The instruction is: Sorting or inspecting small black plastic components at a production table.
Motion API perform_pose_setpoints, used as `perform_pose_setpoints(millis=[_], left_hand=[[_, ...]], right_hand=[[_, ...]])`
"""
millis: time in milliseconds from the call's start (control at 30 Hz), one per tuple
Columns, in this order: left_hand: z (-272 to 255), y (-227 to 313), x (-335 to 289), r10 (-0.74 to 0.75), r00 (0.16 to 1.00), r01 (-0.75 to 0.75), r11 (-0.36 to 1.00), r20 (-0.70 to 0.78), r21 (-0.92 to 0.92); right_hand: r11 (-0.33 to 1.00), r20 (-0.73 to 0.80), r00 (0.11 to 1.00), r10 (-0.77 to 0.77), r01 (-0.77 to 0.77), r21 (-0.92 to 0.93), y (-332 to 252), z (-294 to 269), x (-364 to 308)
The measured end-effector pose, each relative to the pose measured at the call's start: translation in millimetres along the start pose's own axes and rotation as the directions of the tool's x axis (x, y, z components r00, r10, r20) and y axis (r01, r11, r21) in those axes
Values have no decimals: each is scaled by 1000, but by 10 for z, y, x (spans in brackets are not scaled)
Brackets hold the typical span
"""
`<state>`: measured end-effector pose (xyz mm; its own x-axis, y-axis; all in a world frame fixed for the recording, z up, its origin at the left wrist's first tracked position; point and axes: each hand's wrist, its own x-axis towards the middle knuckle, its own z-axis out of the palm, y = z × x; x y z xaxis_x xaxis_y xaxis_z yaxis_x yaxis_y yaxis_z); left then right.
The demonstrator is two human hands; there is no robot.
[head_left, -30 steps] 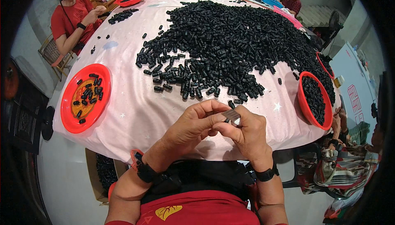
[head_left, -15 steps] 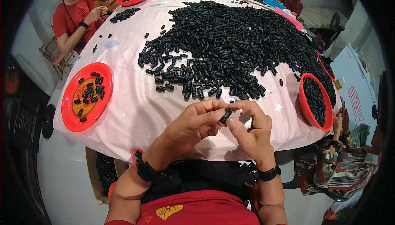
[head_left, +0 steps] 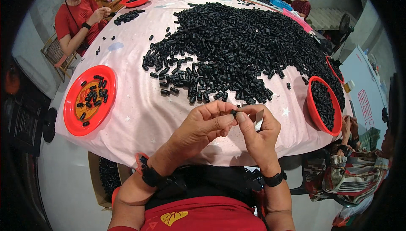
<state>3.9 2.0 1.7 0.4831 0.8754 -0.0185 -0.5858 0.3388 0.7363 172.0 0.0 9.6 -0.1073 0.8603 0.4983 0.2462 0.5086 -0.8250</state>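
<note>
Over the near edge of the pink cloth, my left hand is closed in a pinch on a small black plastic cylinder. My right hand touches the same cylinder with its thumb tip. Tucked in that hand, between thumb and index finger, is a thin flat blade-like piece, grey above and white below; its lower end is hidden by the fingers. Just beyond both hands lies a large heap of similar black cylinders, with some loose ones at its near edge.
A red plate with several black pieces lies at left. At right stands a red bowl full of black pieces. Below the table's left edge is a cardboard box of black parts. Co-workers sit at far left, far right and right.
The black cylinder has been turned between my fingertips and now shows less of its length. The flat piece in my right hand has tilted more upright and edge-on.
</note>
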Motion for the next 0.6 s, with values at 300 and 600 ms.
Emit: perform_pose_setpoints(millis=[300,600], left_hand=[[-68,-35,24,38,998,-38,999,-51,14],[-80,-42,5,-4,1000,2,999,30,52]], right_hand=[[998,51,998,-22,25,-61,-73,-28,8],[982,190,982,19,18,-188,51,-106,26]])
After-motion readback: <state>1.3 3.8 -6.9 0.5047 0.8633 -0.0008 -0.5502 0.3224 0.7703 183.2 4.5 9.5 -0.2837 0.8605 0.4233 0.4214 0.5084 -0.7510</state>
